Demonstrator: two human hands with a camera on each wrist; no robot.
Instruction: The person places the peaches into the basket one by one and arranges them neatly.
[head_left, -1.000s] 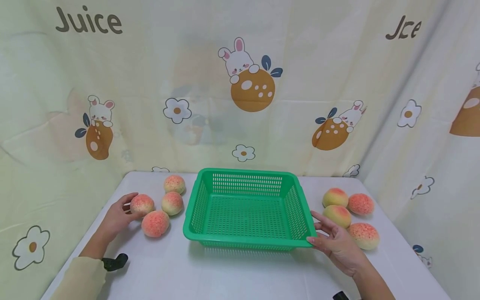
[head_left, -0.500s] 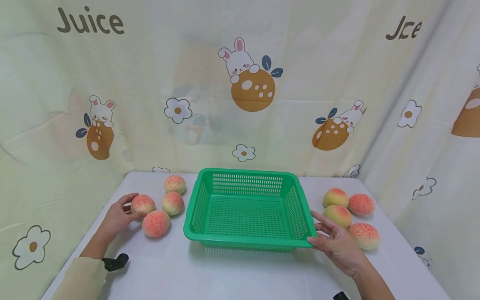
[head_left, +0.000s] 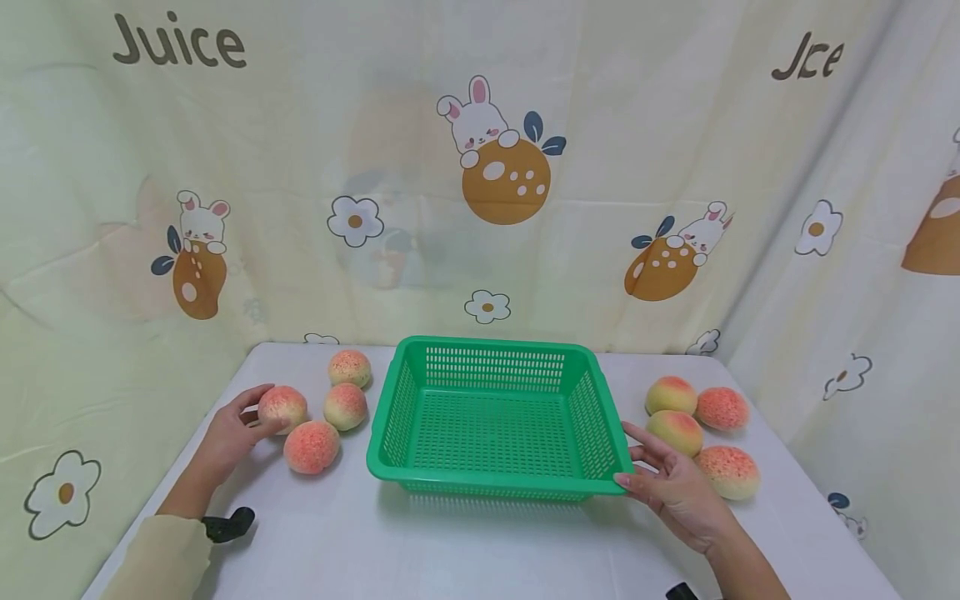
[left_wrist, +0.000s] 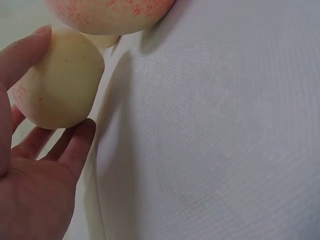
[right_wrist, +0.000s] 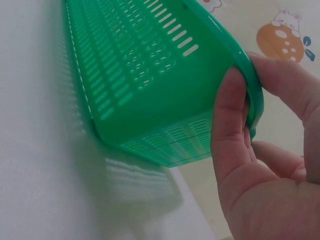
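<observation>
At the left of the table my left hand [head_left: 231, 432] grips a pink-and-cream peach [head_left: 282, 409], thumb on one side and fingers on the other. The left wrist view shows the same peach [left_wrist: 65, 80] between thumb and fingertips, close over the white cloth. Three more peaches lie beside it, the nearest a pinker peach [head_left: 311, 447]. My right hand [head_left: 672, 486] pinches the rim of a green plastic basket [head_left: 495, 486] at its near right corner. The right wrist view has the thumb and fingers on either side of the basket rim [right_wrist: 253, 95]. Nothing lies inside the basket.
Several more peaches are grouped right of the basket, among them a yellowish peach [head_left: 674, 433] and a pink one [head_left: 727, 472] close by my right hand. The white-covered table [head_left: 487, 550] meets a printed curtain [head_left: 585, 275] at the back and sides.
My left hand and its peach have shifted slightly left and up, a little away from the pinker peach. The right hand and the basket have stayed in place.
</observation>
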